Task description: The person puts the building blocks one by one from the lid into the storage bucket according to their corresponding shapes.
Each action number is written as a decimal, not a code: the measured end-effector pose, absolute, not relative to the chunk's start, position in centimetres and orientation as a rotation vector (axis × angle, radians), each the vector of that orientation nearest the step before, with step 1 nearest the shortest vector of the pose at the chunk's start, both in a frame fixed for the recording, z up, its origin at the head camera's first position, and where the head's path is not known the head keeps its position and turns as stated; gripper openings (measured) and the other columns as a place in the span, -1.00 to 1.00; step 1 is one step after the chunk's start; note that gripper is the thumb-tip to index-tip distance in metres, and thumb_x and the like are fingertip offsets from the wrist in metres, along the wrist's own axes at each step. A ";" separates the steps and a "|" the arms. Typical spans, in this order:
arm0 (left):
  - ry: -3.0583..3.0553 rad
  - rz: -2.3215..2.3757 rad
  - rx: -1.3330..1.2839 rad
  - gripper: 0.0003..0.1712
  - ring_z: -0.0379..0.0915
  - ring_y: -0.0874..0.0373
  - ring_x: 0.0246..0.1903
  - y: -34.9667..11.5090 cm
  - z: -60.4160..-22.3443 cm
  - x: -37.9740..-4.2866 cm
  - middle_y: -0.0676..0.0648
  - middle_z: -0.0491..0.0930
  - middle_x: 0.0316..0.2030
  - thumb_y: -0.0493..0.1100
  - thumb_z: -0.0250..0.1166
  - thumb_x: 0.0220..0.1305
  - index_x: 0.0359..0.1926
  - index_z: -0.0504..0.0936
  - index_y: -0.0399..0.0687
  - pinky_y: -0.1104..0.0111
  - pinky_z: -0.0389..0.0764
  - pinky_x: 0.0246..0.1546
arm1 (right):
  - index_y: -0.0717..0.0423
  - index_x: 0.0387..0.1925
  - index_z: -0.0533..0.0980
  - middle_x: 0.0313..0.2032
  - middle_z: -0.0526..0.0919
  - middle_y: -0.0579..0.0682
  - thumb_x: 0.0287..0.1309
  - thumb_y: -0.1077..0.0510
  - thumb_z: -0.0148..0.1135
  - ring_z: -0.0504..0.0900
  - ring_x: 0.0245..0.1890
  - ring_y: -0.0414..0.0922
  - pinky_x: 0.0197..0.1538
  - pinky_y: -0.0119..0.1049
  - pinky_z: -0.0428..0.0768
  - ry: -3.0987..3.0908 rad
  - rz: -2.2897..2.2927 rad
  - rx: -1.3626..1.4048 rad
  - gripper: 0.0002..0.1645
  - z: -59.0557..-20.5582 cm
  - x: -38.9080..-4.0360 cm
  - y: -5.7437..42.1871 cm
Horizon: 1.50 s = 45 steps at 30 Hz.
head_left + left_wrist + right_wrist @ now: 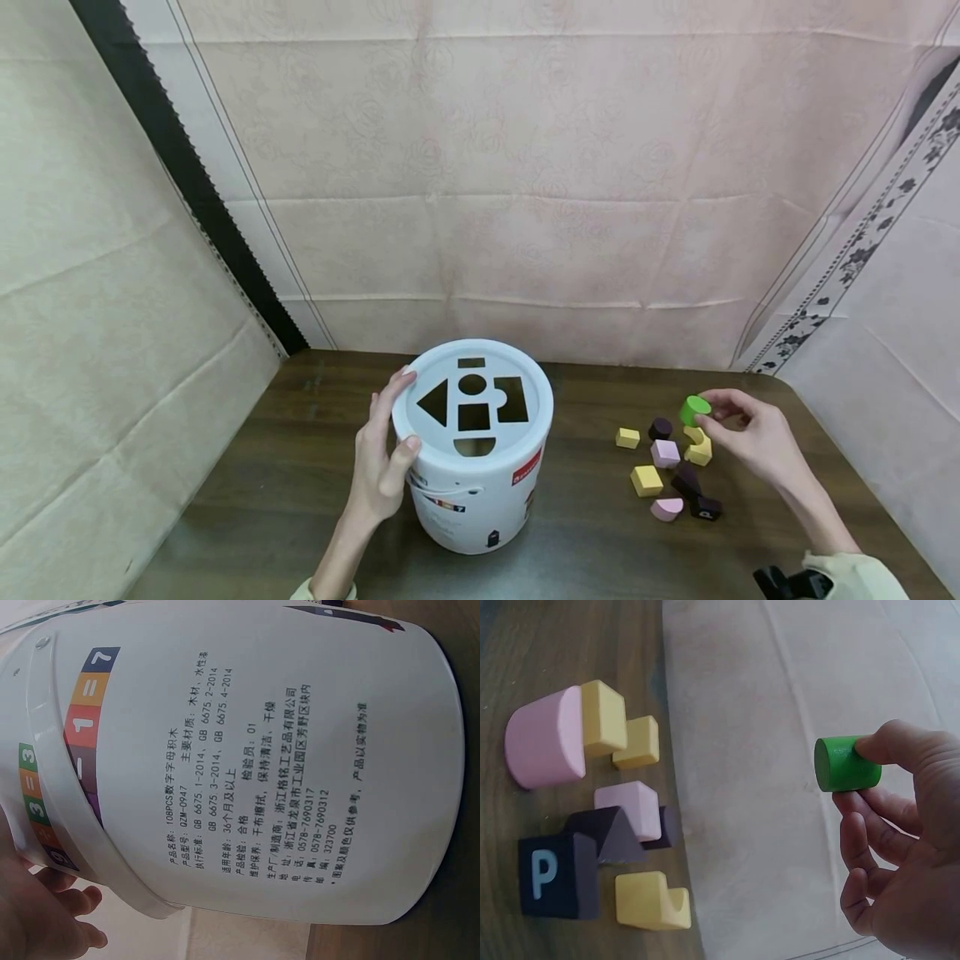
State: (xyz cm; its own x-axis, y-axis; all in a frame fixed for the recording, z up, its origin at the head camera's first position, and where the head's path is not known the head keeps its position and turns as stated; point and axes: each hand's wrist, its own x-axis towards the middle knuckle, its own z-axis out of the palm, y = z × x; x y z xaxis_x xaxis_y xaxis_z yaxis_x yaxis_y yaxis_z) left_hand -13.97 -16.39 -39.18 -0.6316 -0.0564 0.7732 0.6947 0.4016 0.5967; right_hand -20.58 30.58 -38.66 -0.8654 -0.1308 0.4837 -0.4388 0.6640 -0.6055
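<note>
A white bucket (pixel 480 512) stands upright on the table, its pale lid (pixel 536 433) cut with several shaped holes. My left hand (pixel 382 458) rests against the lid's left rim, thumb and fingers spread along the edge. In the left wrist view, printed text covers the bucket's side (pixel 300 787). My right hand (pixel 753 433) pinches a green cylinder block (pixel 695 410) between thumb and fingers, held up over the right side of the table. Below it lie a notched yellow block (pixel 699 450), a pink cube (pixel 665 453) and a dark cylinder block (pixel 661 429).
Nearer the front lie a yellow block (pixel 647 481), a pink half-round block (pixel 667 509), a dark triangular block (pixel 611 832) and a dark block marked P (pixel 559 874). A small yellow block (pixel 627 437) sits farther back. Pale cloth (pixel 525 208) hangs behind the brown table (pixel 300 467).
</note>
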 end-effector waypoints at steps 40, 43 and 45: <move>-1.938 -1.290 -0.539 -0.15 0.21 -0.12 0.39 -16.4 -39.4 -14.0 -0.21 0.48 0.28 0.35 -0.01 0.37 0.33 0.41 -0.26 -0.37 -0.20 0.30 | 0.14 -0.10 0.65 -0.28 0.69 -0.07 0.09 0.30 0.44 0.56 -0.30 -0.23 -0.16 -0.38 0.38 -2.435 1.081 0.759 -0.71 -32.0 -21.9 22.8; -1.939 -1.291 -0.540 -0.15 0.21 -0.12 0.39 -16.4 -39.4 -14.0 -0.21 0.48 0.28 0.35 -0.01 0.37 0.34 0.41 -0.26 -0.37 -0.20 0.29 | 0.14 -0.12 0.65 -0.29 0.69 -0.08 0.08 0.31 0.44 0.57 -0.30 -0.16 -0.16 -0.38 0.37 -2.424 1.074 0.783 -0.72 -31.7 -22.2 22.2; -1.937 -1.290 -0.540 -0.15 0.21 -0.12 0.39 -16.4 -39.4 -14.0 -0.21 0.48 0.28 0.35 -0.01 0.37 0.34 0.41 -0.25 -0.38 -0.20 0.29 | 0.15 -0.13 0.65 -0.30 0.69 -0.08 0.08 0.32 0.43 0.57 -0.30 -0.13 -0.16 -0.36 0.37 -2.419 1.070 0.798 -0.72 -31.5 -22.3 21.9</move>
State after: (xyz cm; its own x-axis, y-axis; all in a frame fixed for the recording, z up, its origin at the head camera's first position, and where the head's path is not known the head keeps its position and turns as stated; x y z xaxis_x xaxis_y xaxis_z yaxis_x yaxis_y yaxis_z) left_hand -14.04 -16.42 -39.39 -0.6416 -0.0516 0.7653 0.6862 0.4074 0.6027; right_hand -22.32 21.89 -31.49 -0.7683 -0.3444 0.5396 -0.6309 0.5496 -0.5476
